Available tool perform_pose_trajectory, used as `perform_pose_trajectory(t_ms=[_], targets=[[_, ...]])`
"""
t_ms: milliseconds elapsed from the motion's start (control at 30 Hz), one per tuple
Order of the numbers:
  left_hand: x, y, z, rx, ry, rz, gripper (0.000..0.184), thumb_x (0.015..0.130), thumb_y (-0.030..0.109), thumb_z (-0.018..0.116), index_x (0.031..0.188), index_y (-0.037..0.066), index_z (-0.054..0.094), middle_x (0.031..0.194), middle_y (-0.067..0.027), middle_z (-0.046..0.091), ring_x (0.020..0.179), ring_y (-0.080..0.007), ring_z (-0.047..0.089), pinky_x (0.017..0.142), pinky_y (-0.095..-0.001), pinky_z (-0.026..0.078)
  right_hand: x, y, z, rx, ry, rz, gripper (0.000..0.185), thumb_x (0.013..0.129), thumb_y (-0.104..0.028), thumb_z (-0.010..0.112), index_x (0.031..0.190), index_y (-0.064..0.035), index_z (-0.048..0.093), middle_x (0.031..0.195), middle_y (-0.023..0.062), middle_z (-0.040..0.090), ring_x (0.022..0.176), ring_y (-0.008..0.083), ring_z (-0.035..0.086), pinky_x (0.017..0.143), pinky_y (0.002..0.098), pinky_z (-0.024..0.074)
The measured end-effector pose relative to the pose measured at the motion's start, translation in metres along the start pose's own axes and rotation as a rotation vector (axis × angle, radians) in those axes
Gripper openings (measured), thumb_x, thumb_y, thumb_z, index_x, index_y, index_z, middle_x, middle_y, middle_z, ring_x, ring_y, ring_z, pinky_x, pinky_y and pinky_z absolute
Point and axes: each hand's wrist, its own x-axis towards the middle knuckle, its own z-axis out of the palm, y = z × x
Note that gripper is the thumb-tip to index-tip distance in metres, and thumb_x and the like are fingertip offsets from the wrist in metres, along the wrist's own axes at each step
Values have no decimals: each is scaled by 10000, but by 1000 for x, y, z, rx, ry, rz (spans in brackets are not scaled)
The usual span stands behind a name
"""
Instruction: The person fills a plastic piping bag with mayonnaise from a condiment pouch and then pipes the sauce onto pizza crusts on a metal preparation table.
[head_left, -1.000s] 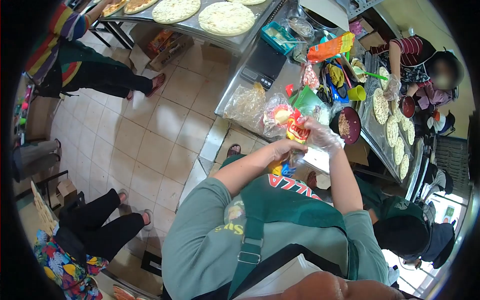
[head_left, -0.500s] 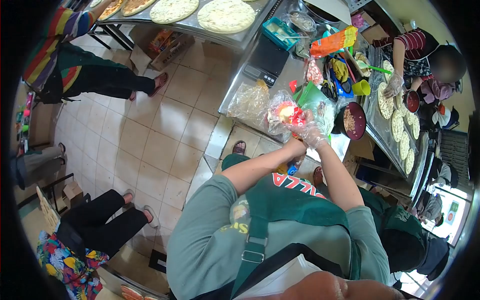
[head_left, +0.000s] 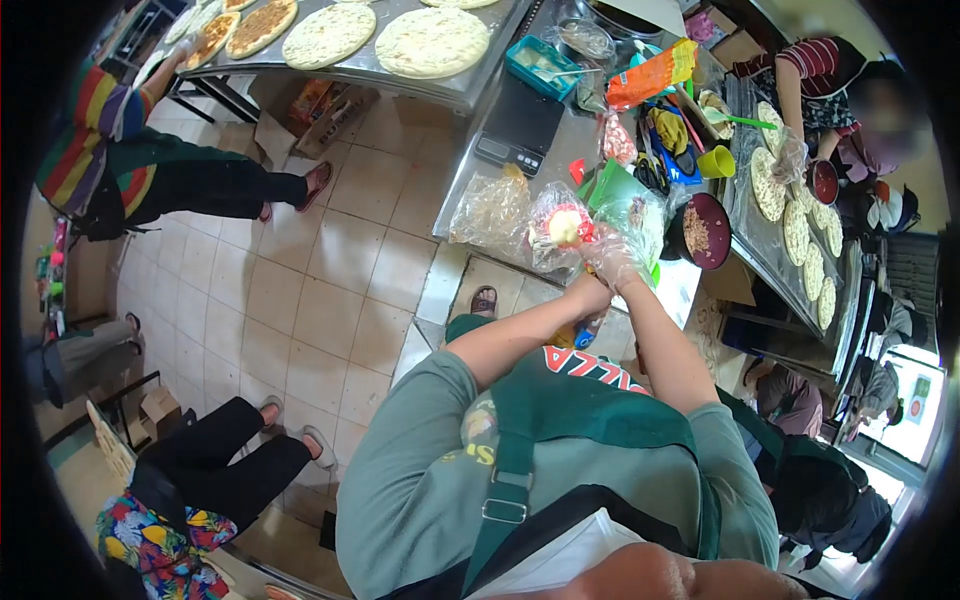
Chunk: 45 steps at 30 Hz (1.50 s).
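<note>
My left hand (head_left: 592,287) and my right hand (head_left: 617,260), the right in a clear plastic glove, meet in front of me at the table's near edge. Both are closed around a red plastic packet (head_left: 587,233), from which a pale yellow lump (head_left: 565,226) shows at the far end. Clear plastic surrounds the lump, and the left fingers are partly hidden. Just beyond my hands lies a green and clear bag (head_left: 625,195) of pale shreds. A dark red bowl (head_left: 706,232) with crumbly pinkish food stands to the right of my right hand.
Crumpled clear plastic (head_left: 490,207) and a black scale (head_left: 522,115) lie left on the metal table. Behind are a teal container (head_left: 540,68), an orange bag (head_left: 652,75) and a yellow-green cup (head_left: 716,162). Flatbreads (head_left: 797,250) lie at right, near a co-worker's gloved hand (head_left: 790,158).
The packet has turned in my hands, so more of the pale lump faces up. The whole view has shifted slightly. The co-worker's gloved hand at right stays over the flatbreads.
</note>
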Motion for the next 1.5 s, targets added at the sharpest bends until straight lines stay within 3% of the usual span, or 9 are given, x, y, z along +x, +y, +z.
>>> perform_pose_trajectory(t_ms=[167,267,467,633,800,867,1000,1167,1500], targets=[[10,-17,2,314,-102,56,366,674,185,505,1016,58,485,896,-165,550,830,-297,534,680,-334,422,-20,-10,-28,137,-131,160,562,589,-280,657,1019,-15,409,891,169,534,842,278,519,727,344,406],[17,-18,2,377,38,511,344,629,186,545,963,108,514,835,-153,563,801,-305,538,676,-343,421,-48,-31,-67,-100,-177,94,700,558,-307,682,1093,-6,344,949,162,512,902,272,500,779,334,393],[1,56,-3,625,-54,159,258,652,239,511,879,116,523,820,-149,566,798,-306,533,663,-364,420,-82,-25,-104,-16,180,-184,547,640,-161,573,1125,-71,336,1062,182,461,939,313,485,792,341,396],[-3,101,0,354,-226,203,454,575,265,687,955,88,515,810,-57,578,733,-164,539,690,-279,423,-88,-34,-156,-22,396,-33,212,751,-233,506,928,-127,557,776,147,576,729,310,557,623,373,441],[10,132,-16,49,-405,297,540,627,117,665,1094,29,407,1051,-40,491,928,-155,470,773,-267,379,-58,-18,-209,-40,501,6,227,766,-377,475,859,-196,576,666,126,564,655,308,548,568,387,421],[21,126,-30,-11,98,720,563,655,133,644,1140,47,371,1102,-86,440,1023,-154,403,825,-262,339,-40,-23,-224,168,578,-82,244,780,-348,475,890,-152,570,734,135,574,672,289,559,589,346,434],[9,110,-80,-271,544,594,465,716,131,580,1132,50,386,1093,-117,424,1034,-155,384,857,-279,311,6,-33,-240,513,454,-55,274,788,-323,478,953,-116,549,788,108,588,720,253,564,614,322,427],[-42,73,-118,-511,1040,525,339,740,125,551,1047,40,436,1014,-71,454,959,-128,420,833,-247,318,93,4,-220,128,618,-79,279,782,-391,421,979,-232,537,835,145,569,796,308,534,675,375,417],[-67,21,-116,-480,1213,166,276,725,136,559,979,74,469,925,-41,488,856,-120,443,747,-227,338,131,29,-190,166,527,1,329,799,-380,385,1025,-180,516,884,126,570,810,288,540,691,356,406]])
